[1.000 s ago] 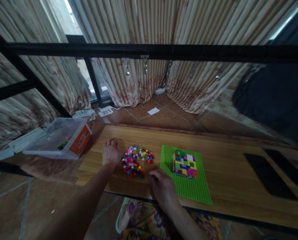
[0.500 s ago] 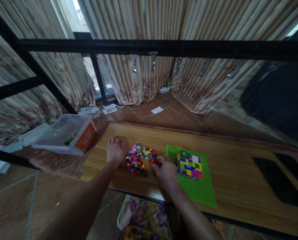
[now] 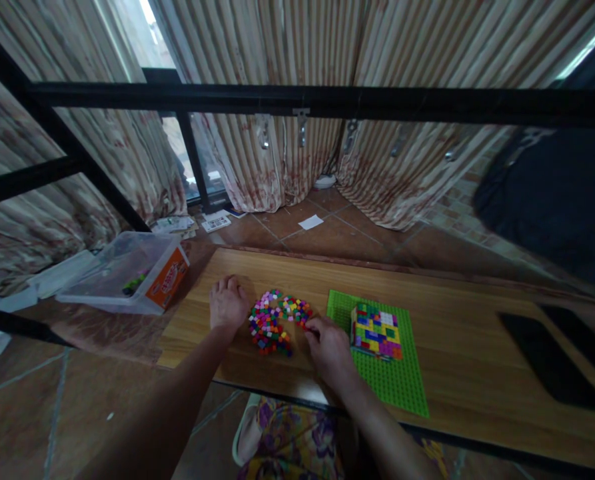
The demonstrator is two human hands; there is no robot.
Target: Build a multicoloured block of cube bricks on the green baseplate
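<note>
A curved heap of tiny multicoloured toy bricks [image 3: 267, 323] lies on the wooden table between my hands. To its left my left hand [image 3: 227, 305] rests palm down, its fingers loosely bent and holding nothing that shows. At the heap's right end my right hand [image 3: 327, 347] has thumb and forefinger pinched together; what is between the tips is too small to make out. Just right of that hand is a green baseplate [image 3: 402, 390], bearing a low block of joined bricks [image 3: 374, 333] in mixed colours.
Two dark flat slabs [image 3: 552, 363] lie on the table's [image 3: 457, 347] right part. A clear plastic box [image 3: 122, 273] with an orange label stands on the floor at left. A black metal bar [image 3: 297, 100] crosses in front of the curtains [image 3: 277, 40]. Paper [image 3: 310, 222] lies on the floor.
My right thumb and forefinger have come together at the heap's edge. My left hand stays beside the heap. The whole view has shifted slightly.
</note>
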